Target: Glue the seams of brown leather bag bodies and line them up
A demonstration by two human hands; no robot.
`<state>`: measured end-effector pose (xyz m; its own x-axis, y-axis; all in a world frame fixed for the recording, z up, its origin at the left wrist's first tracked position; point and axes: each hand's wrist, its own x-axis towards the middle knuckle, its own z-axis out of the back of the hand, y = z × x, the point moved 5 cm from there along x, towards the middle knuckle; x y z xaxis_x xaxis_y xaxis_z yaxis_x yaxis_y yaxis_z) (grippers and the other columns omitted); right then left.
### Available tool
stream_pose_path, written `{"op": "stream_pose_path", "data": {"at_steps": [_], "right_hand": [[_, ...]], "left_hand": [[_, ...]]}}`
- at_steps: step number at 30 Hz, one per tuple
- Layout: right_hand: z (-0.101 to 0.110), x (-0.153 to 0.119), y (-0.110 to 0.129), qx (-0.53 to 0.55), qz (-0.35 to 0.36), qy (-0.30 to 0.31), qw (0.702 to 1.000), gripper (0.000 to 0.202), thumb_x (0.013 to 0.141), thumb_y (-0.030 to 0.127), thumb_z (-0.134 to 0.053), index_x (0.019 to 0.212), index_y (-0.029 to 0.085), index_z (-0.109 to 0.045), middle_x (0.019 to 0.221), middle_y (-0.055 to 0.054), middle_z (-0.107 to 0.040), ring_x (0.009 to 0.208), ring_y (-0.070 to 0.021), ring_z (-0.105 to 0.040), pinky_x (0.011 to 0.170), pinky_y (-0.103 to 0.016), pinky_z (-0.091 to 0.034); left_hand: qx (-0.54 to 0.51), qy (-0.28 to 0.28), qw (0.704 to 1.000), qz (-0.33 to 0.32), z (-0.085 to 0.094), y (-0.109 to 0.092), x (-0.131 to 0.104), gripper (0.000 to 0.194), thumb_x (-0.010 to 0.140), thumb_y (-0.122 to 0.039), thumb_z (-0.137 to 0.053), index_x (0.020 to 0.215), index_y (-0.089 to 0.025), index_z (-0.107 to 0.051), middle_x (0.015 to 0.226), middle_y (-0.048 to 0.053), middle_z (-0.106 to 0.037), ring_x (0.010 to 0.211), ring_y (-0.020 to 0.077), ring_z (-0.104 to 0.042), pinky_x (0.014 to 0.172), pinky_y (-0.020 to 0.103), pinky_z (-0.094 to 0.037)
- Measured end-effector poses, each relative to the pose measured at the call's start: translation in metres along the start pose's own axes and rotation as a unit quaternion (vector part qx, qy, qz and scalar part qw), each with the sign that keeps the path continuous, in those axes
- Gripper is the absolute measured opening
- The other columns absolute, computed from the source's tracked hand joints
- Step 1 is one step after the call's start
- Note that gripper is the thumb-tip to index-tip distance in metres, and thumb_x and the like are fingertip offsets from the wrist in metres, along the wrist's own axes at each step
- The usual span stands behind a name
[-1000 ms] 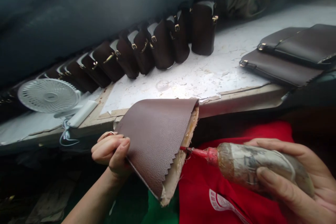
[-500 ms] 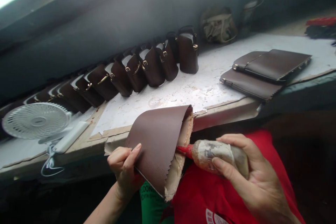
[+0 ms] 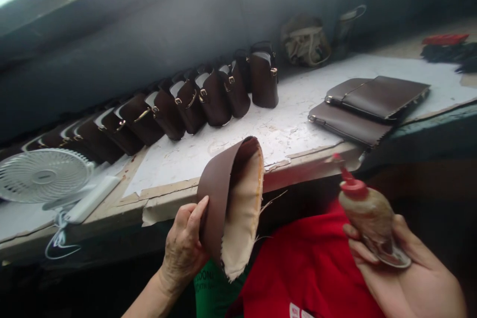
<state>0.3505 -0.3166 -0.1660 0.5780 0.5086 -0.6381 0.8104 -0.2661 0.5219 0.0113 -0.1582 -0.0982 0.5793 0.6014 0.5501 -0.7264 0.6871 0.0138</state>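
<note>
My left hand (image 3: 186,241) grips the side of a brown leather bag body (image 3: 212,189), its fingers wrapped round the closed side. The piece is tilted with its zigzag-cut mouth facing right, showing a pale lining (image 3: 244,198) and a wet amber line along the far inner edge. Loose threads stick out from that edge. In my right hand (image 3: 402,263) is a glue bottle (image 3: 368,213) with a red cap and nozzle, held upright and leaning left. Its tip points up, apart from the leather.
Several finished-looking brown leather bags (image 3: 212,102) with gold buckles stand in a row on the white-papered bench (image 3: 290,129). Two flat leather pieces (image 3: 376,99) lie stacked at the right. A white fan (image 3: 44,176) with a cable is at the left, and a cloth bundle (image 3: 305,42) at the back.
The glue bottle has been drawn out of the leather mouth, to the right, and turned nozzle-up. My left hand has turned the leather piece so its opening shows more of the lining.
</note>
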Motion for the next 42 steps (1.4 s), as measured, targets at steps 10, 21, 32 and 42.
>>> {"op": "stream_pose_path", "data": {"at_steps": [10,21,32,42], "right_hand": [[-0.002,0.018,-0.009,0.061,-0.111,0.034,0.991,0.062,0.051,0.014,-0.093,0.112,0.019,-0.081,0.105,-0.019,-0.082,0.065,-0.0285,-0.071,0.034,-0.027,-0.050],[-0.043,0.036,-0.045,0.184,-0.084,0.184,0.962,0.086,0.043,0.020,-0.108,0.122,0.019,-0.075,0.107,-0.016,-0.080,0.063,-0.0135,-0.061,0.042,-0.017,-0.050],[-0.003,0.054,0.023,0.148,0.034,0.209,0.966,0.076,0.050,0.025,-0.105,0.115,0.011,-0.070,0.099,-0.015,-0.076,0.065,-0.0111,-0.059,0.037,-0.012,-0.052],[-0.009,0.060,0.006,0.144,0.008,0.251,0.957,0.062,0.057,0.026,-0.099,0.112,0.013,-0.072,0.101,-0.015,-0.075,0.062,-0.0091,-0.056,0.035,-0.009,-0.049]], "left_hand": [[-0.052,0.175,0.982,0.039,-0.030,0.009,0.015,0.155,0.041,-0.054,-0.111,0.169,-0.039,-0.025,0.144,0.013,-0.053,0.120,0.0415,-0.071,0.095,0.053,-0.070],[0.094,-0.009,0.992,-0.084,-0.081,-0.031,0.062,0.068,0.081,-0.019,-0.093,0.140,-0.013,-0.060,0.121,0.015,-0.074,0.106,0.0338,-0.068,0.090,0.042,-0.060],[-0.009,-0.076,0.991,-0.107,-0.092,-0.033,0.059,0.038,0.100,-0.017,-0.071,0.137,-0.027,-0.072,0.126,0.011,-0.077,0.115,0.0313,-0.069,0.101,0.047,-0.037],[-0.091,-0.129,0.976,-0.150,-0.092,-0.025,0.055,0.020,0.102,-0.018,-0.069,0.110,-0.031,-0.083,0.121,0.009,-0.079,0.118,0.0289,-0.067,0.106,0.047,-0.038]]}}
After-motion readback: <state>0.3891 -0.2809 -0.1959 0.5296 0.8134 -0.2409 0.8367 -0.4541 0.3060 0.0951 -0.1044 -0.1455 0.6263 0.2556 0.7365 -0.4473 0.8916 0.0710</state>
